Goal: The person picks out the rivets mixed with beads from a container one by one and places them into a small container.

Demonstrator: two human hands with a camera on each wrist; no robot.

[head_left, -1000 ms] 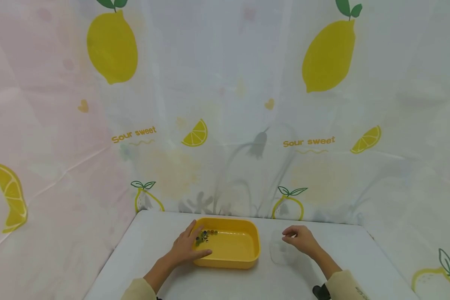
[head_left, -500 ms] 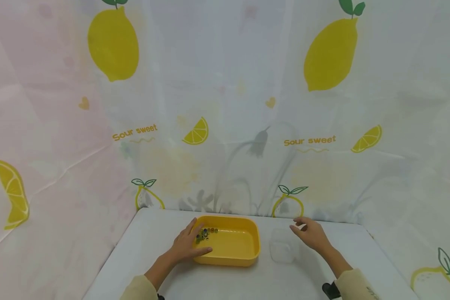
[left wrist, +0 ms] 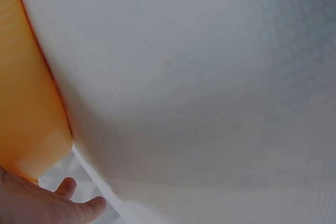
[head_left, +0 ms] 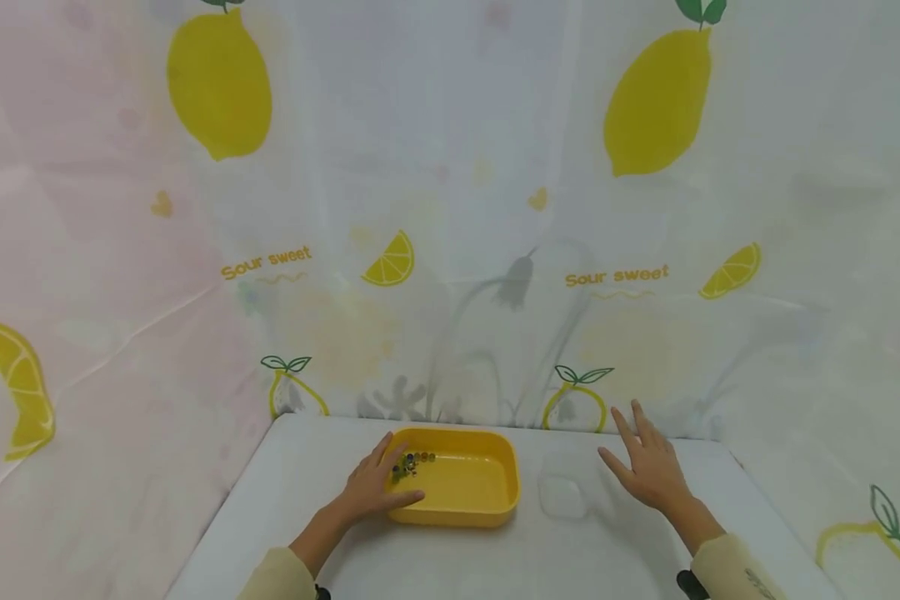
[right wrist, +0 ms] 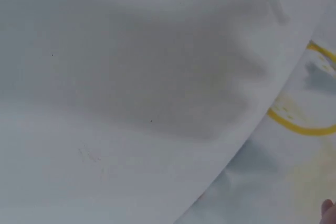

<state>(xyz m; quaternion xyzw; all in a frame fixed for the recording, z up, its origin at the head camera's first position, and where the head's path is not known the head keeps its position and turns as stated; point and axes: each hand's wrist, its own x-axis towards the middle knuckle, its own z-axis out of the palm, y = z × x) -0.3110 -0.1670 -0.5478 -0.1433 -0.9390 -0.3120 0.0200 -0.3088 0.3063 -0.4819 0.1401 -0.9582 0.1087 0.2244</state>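
Observation:
A yellow rectangular tub (head_left: 468, 487) stands on the white table in the head view. Small dark, green and amber beads or marbles (head_left: 412, 467) lie inside it at the left end. My left hand (head_left: 370, 486) rests at the tub's left side, fingers spread along the rim and thumb stretched over the front edge. In the left wrist view its fingers (left wrist: 79, 205) show beside the tub's outer wall (left wrist: 31, 93). My right hand (head_left: 654, 472) is raised with spread fingers, holding nothing, to the right of a clear plastic container (head_left: 562, 497).
The white table (head_left: 450, 562) ends at a lemon-printed curtain (head_left: 450, 208) behind it and at both sides. In the right wrist view the table edge and a yellow lemon outline (right wrist: 299, 128) show.
My right hand has moved right and away from the clear container, its bent fingers spreading out straight. My left hand stays at the tub, and the marbles have not visibly moved.

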